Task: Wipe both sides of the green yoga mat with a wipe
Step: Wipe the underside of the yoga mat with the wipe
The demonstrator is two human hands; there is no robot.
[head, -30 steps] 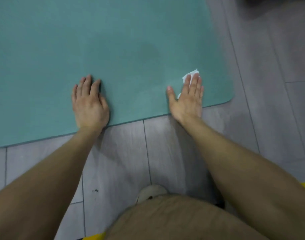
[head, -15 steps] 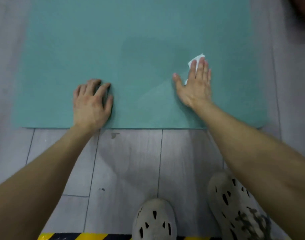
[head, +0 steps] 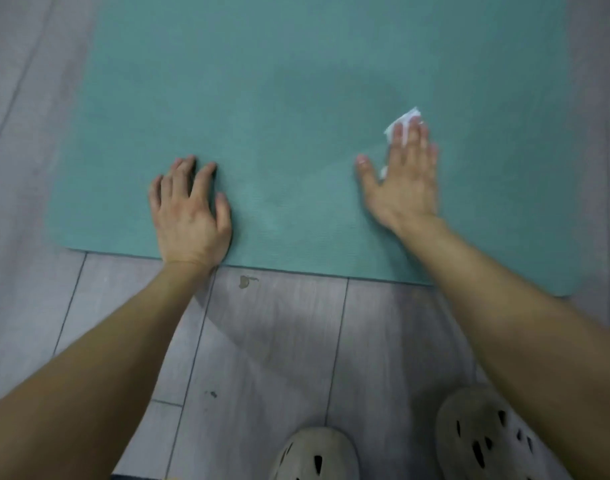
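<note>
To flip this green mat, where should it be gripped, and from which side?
Probably the near short edge of the yoga mat, from the person's side. It lies flat on the floor, so fingers would slide under the thin edge, best at the rounded near-left corner, free of the left hand; the right hand presses the wipe.

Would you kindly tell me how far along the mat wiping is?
Done: faint damp streaks near the close edge of the green yoga mat suggest this patch is wiped. In hand: the right hand presses the white wipe on the mat; the left hand braces it. Left: the farther surface, and I cannot tell whether the underside is done.
</note>
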